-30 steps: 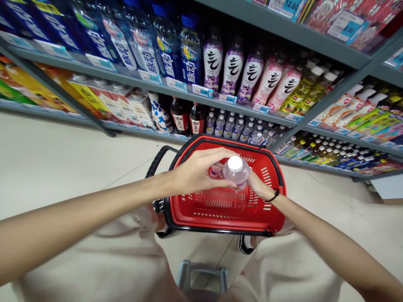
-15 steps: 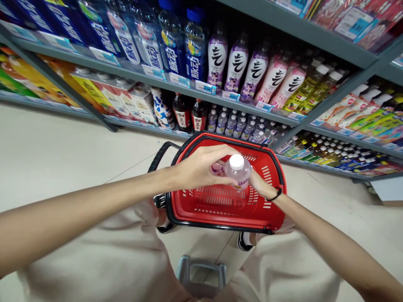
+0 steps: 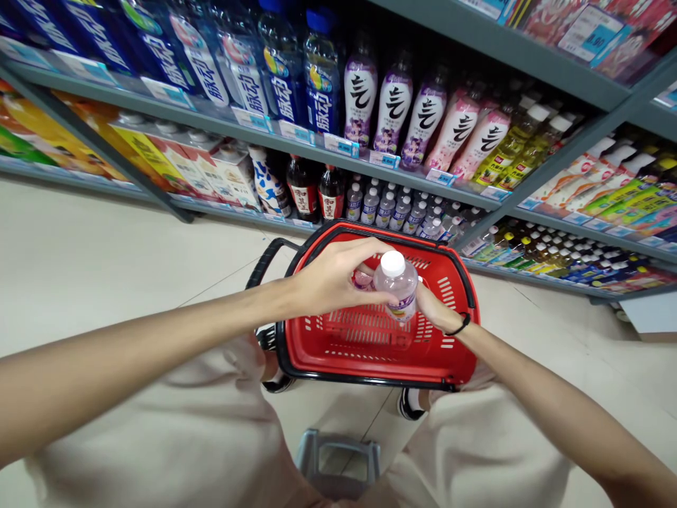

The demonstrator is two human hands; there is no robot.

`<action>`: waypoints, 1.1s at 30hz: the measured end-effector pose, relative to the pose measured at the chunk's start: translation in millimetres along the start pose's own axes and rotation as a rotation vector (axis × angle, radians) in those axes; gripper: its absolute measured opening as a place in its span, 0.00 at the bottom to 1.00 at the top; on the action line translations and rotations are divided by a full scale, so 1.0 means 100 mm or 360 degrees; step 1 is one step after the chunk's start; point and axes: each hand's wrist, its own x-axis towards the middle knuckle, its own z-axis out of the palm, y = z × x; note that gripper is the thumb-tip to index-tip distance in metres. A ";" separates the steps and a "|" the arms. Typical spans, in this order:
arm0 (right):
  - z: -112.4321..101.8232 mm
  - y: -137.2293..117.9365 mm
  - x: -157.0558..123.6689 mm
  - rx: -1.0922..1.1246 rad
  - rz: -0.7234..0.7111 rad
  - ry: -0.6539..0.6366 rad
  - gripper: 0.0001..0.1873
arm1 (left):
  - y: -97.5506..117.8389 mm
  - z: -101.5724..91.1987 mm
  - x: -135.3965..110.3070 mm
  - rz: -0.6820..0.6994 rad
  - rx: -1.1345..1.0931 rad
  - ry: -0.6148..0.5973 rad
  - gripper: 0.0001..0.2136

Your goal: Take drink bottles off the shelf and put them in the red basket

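Note:
A small clear bottle (image 3: 397,283) with a white cap is held upright over a red shopping basket (image 3: 370,353). My right hand (image 3: 434,309) grips the bottle from the right and below; a black band sits on that wrist. My left hand (image 3: 331,277) is curled around a second small bottle with a pink label (image 3: 362,280), pressed against the first one. Most of that second bottle is hidden by my fingers. The basket sits on the floor between my knees, and its inside shows only red mesh.
Grey store shelves (image 3: 296,144) run across the back, packed with blue, purple and pink drink bottles, cartons on the left, and a row of small white-capped bottles (image 3: 391,208) low behind the basket. The basket's black handle (image 3: 264,264) sticks out left. A grey stool (image 3: 338,462) is under me.
Both hands and the bottles have risen slightly and the white-capped bottle has tilted a little, showing more of its label. The view shifted slightly.

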 end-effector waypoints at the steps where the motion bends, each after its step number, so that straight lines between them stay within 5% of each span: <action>1: 0.01 0.00 0.00 -0.0002 -0.0021 0.0005 0.20 | 0.00 0.00 0.00 -0.0027 0.0001 -0.0005 0.24; 13: 0.17 -0.28 -0.16 -0.0042 0.0238 -0.0022 0.24 | -0.03 -0.04 0.06 -0.0350 -0.0069 0.0074 0.27; 19: 0.21 -0.33 -0.23 0.0080 0.0323 -0.0272 0.33 | -0.10 -0.07 0.08 -0.0555 -0.0017 0.0116 0.29; 27: 0.29 -0.44 -0.31 0.0240 0.0486 -0.0351 0.38 | -0.43 0.01 0.08 -0.0670 -0.0572 0.0294 0.26; 33: 0.26 -0.47 -0.36 0.0220 0.0315 -0.0308 0.38 | -0.54 -0.03 0.13 -0.0840 -0.0769 0.0477 0.28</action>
